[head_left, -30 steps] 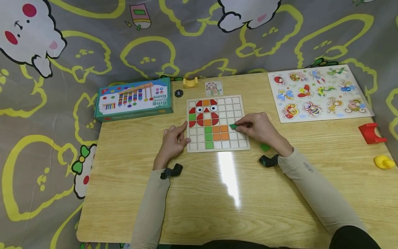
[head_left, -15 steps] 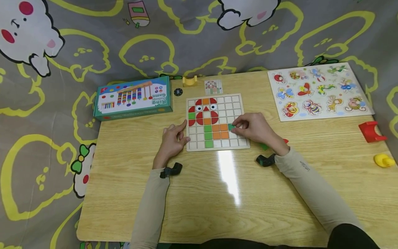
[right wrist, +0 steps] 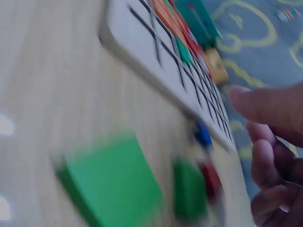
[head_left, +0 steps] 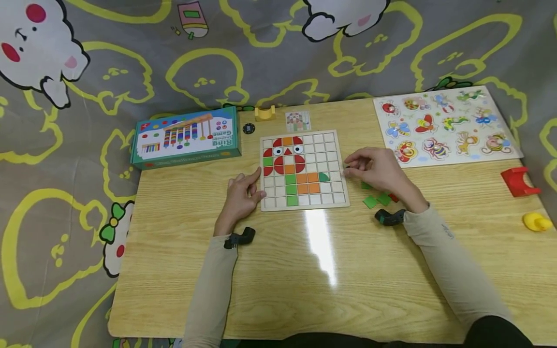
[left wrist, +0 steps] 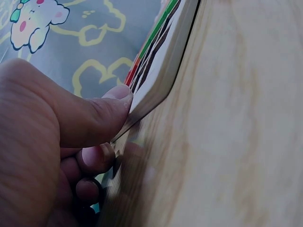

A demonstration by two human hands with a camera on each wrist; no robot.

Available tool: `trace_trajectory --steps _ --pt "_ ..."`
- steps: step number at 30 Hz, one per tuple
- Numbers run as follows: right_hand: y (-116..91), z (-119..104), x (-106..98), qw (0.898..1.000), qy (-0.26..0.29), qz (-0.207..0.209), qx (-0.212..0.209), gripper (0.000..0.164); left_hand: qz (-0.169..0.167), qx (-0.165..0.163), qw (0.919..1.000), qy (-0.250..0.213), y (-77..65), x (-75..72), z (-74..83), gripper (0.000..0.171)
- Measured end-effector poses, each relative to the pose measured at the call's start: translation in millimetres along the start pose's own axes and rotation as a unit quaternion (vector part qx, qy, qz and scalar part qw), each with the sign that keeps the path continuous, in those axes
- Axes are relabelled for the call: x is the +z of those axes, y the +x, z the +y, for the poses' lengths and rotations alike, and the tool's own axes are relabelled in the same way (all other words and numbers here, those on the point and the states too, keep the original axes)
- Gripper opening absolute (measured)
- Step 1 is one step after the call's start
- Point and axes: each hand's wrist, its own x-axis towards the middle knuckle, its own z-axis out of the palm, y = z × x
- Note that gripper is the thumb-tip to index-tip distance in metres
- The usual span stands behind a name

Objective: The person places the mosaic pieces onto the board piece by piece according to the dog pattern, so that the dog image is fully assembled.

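A square wooden grid board [head_left: 328, 199] carries a pattern of red, orange and green tiles with two eye pieces. At the right end of the orange row lies a dark green rounded tile [head_left: 323, 177]. My left hand [head_left: 242, 197] rests at the board's left edge, the thumb touching it near the front corner in the left wrist view. My right hand [head_left: 377, 166] hovers just right of the board, thumb and fingers apart around no visible tile. Below it lie several loose green tiles [head_left: 370, 202] and a red piece [head_left: 393, 197]; a small blue piece [right wrist: 202, 134] shows in the right wrist view.
A pattern card [head_left: 298, 121] lies behind the board, near a yellow arch block [head_left: 265, 113] and black disc [head_left: 249, 128]. A ring game box [head_left: 187, 137] stands back left. An insect puzzle [head_left: 452, 126], red arch block [head_left: 520, 182] and yellow piece [head_left: 536, 222] are at right.
My right hand set the dark green rounded tile into the grid, let go and moved right, off the board. More loose tiles have come into view. My left hand has stayed at the board's edge.
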Motion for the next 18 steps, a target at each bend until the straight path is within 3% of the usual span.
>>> trace_trajectory --steps 8,18 --pt "-17.7 26.4 -29.8 0.998 -0.018 -0.052 0.024 0.022 0.004 0.000 1.0000 0.005 -0.2 0.0 -2.0 0.067" --pt "-29.3 32.2 -27.0 0.993 -0.049 -0.105 0.035 0.024 0.005 0.009 0.9999 0.011 -0.6 1.7 -2.5 0.066"
